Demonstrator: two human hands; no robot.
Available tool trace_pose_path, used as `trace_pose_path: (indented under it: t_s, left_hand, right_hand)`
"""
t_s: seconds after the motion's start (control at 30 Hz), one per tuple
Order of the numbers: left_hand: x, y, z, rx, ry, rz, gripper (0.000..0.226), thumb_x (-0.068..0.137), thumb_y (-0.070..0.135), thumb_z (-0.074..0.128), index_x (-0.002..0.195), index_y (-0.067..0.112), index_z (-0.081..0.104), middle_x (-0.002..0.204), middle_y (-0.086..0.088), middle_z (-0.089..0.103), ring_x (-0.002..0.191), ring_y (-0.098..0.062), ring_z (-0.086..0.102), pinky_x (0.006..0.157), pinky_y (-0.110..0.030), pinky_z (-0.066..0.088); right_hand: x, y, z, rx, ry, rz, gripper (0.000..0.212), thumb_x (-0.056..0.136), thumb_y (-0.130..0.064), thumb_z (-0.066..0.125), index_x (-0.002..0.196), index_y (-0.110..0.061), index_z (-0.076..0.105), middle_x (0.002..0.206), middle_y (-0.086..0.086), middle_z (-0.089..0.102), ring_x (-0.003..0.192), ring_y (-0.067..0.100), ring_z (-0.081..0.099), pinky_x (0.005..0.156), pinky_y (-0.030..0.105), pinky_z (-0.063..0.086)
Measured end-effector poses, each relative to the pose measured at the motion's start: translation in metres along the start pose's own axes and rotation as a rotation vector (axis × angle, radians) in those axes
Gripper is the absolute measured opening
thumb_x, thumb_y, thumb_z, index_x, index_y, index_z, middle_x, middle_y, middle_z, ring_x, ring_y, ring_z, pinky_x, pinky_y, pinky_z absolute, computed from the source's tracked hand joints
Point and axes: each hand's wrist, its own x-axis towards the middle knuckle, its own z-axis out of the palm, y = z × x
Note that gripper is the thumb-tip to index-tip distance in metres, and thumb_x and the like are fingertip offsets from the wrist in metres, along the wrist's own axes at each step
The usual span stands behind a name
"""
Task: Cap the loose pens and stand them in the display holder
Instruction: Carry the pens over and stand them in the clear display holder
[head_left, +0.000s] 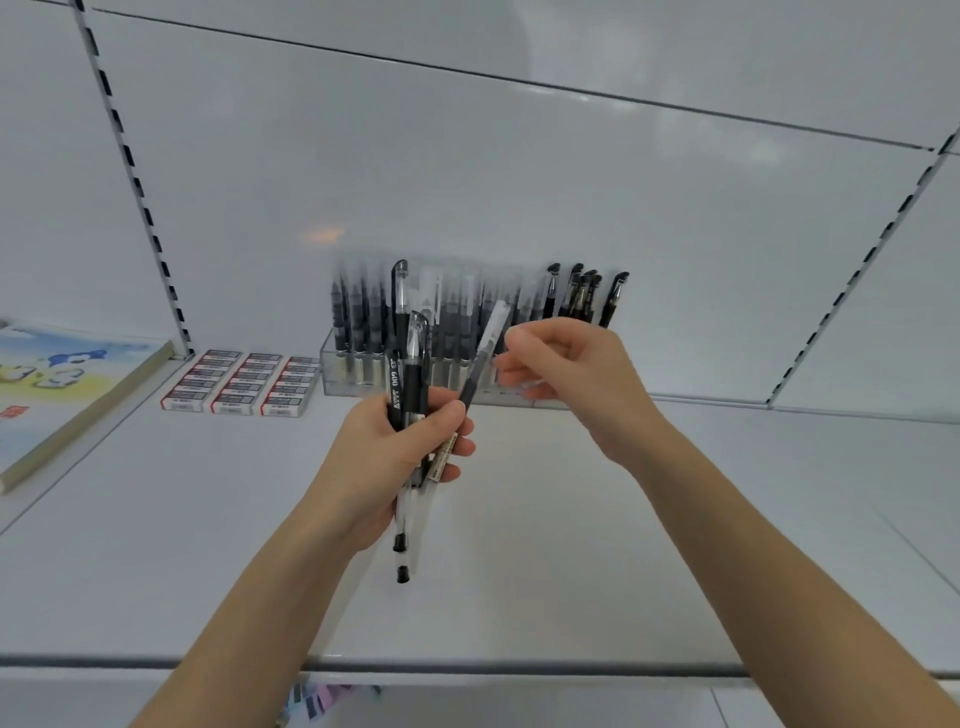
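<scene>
My left hand (395, 457) grips a bunch of black gel pens (408, 384) upright over the white shelf. Two have clear caps on top. A third pen with a frosted cap (491, 332) leans out to the right from the same grip. My right hand (566, 374) hovers at that cap with its fingers loosely curled. Its fingertips are right beside the cap, and no hold on it shows. Behind the hands the clear display holder (332, 376) stands against the back wall, packed with several capped pens (584, 296).
Rows of boxed erasers (239, 384) lie left of the holder. A thick book (67, 389) lies at the far left. The white shelf (675, 519) runs forward to a grey front edge (467, 665). Slotted uprights (137, 182) flank the back panel.
</scene>
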Motion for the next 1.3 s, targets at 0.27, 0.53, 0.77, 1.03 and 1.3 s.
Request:
trace_pose_path:
  t_s: [0.27,0.53,0.77,1.03,1.3]
  left_hand:
    - [0.001,-0.001,0.004,0.003,0.000,-0.035,0.011,0.086,0.016,0.058,0.089,0.006,0.059,0.076,-0.006,0.066,0.070,-0.015,0.070,0.061,-0.029,0.059]
    - [-0.004,-0.001,-0.007,0.125,0.059,-0.031,0.023,0.088,0.015,0.056,0.109,0.006,0.057,0.058,0.000,0.047,0.052,-0.012,0.046,0.052,-0.024,0.043]
    - [-0.009,0.001,-0.014,0.105,0.061,0.012,0.019,0.086,0.009,0.057,0.105,0.011,0.053,0.061,-0.004,0.051,0.046,-0.008,0.051,0.046,-0.017,0.046]
    - [-0.012,0.004,-0.014,0.090,0.070,0.036,0.012,0.089,0.019,0.053,0.094,0.010,0.048,0.075,-0.004,0.067,0.044,-0.010,0.055,0.038,-0.018,0.039]
    - [-0.010,0.004,-0.008,-0.002,-0.036,-0.017,0.015,0.081,0.013,0.060,0.094,0.006,0.064,0.056,0.003,0.057,0.050,-0.008,0.056,0.046,-0.019,0.048]
  right_hand:
    - [0.013,-0.008,-0.026,0.114,0.201,-0.037,0.004,0.086,-0.009,0.062,0.084,-0.010,0.058,0.063,0.000,0.068,0.054,0.007,0.066,0.057,0.018,0.055]
    - [0.065,0.000,-0.039,-0.319,0.421,-0.223,0.005,0.087,-0.015,0.056,0.088,-0.016,0.052,0.073,-0.001,0.061,0.071,0.019,0.066,0.072,0.024,0.052]
    - [0.079,0.018,-0.025,-0.526,0.267,-0.199,0.012,0.091,-0.012,0.052,0.098,-0.003,0.053,0.088,0.012,0.060,0.087,0.031,0.063,0.085,0.045,0.051]
    - [0.076,0.036,-0.015,-0.573,0.226,-0.061,0.020,0.091,-0.015,0.053,0.099,0.003,0.055,0.084,0.019,0.062,0.086,0.035,0.064,0.084,0.046,0.051]
    - [0.013,0.002,-0.002,-0.032,0.028,-0.018,0.013,0.087,-0.025,0.060,0.083,-0.016,0.068,0.081,0.001,0.072,0.076,0.011,0.068,0.074,0.027,0.056]
